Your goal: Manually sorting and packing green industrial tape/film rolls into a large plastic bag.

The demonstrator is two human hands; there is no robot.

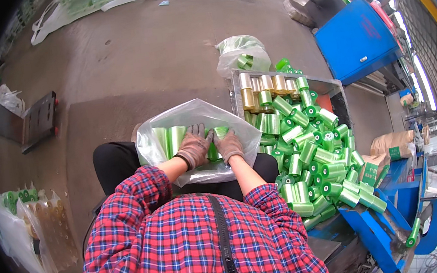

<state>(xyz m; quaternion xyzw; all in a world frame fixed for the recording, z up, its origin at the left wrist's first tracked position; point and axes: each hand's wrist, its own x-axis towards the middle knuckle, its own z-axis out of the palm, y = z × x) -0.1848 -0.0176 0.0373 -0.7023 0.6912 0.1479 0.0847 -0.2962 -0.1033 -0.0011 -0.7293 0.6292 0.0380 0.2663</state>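
A clear plastic bag [154, 123] lies spread across my lap with its mouth open, and several green film rolls [177, 138] stand side by side in it. My left hand [194, 148], in a grey-brown glove, rests over the rolls inside with its fingers stretched out and apart. Close beside it, my gloved right hand [228, 146] is closed around a green roll [221, 131] at the right end of the row. The undersides of both hands are hidden.
To my right, a metal-edged bin [338, 87] is heaped with loose green rolls [305, 151] and a few yellowish ones [247, 91]. Behind it sits another plastic bag [241, 44]. A blue cabinet [355, 42] stands at far right, blue machine parts [370, 235] at near right, filled bags [41, 224] at left.
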